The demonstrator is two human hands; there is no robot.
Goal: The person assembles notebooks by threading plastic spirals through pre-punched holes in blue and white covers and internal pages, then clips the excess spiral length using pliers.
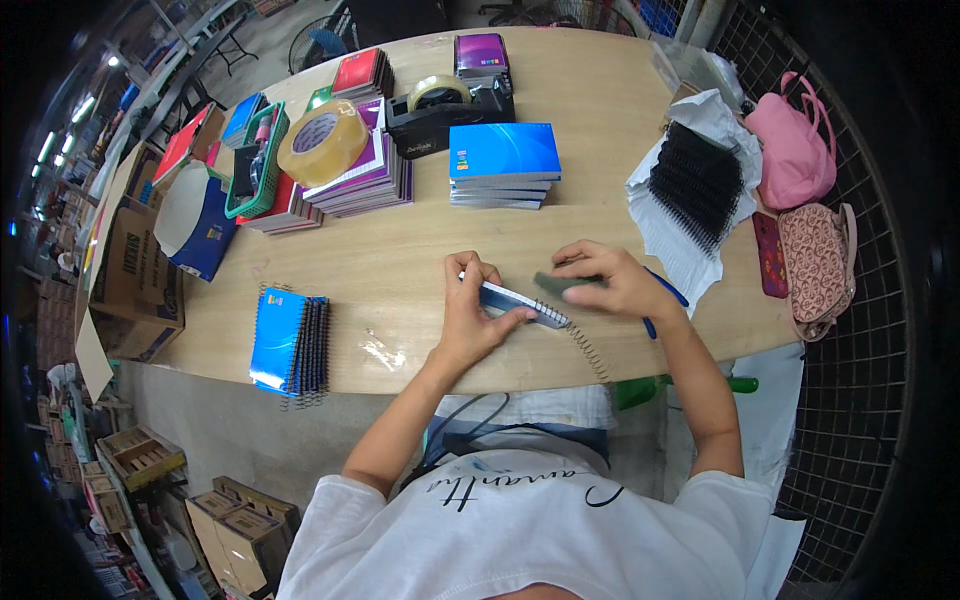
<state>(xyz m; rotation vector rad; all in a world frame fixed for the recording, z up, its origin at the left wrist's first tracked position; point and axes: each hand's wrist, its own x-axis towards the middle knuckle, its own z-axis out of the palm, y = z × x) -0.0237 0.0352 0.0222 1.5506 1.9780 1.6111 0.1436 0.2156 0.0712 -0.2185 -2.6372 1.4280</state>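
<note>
My left hand [471, 312] grips a small blue notebook [512, 299] on its edge at the near side of the wooden table [400, 260]. A metal spiral wire [587, 349] trails from the notebook's right end toward the table edge. My right hand [612, 281] is closed on a dark green tool [560, 284] held against the notebook's spine end. A blue pen [662, 301] lies under my right wrist.
A stack of blue notebooks [503, 163] stands behind the hands, bound blue notebooks [290, 342] lie near left. A tape dispenser [447, 110], brown tape roll [322, 142], purple notebook stacks [365, 180], black spirals [696, 182] on white paper and bags [815, 260] at right. Cardboard boxes on the floor.
</note>
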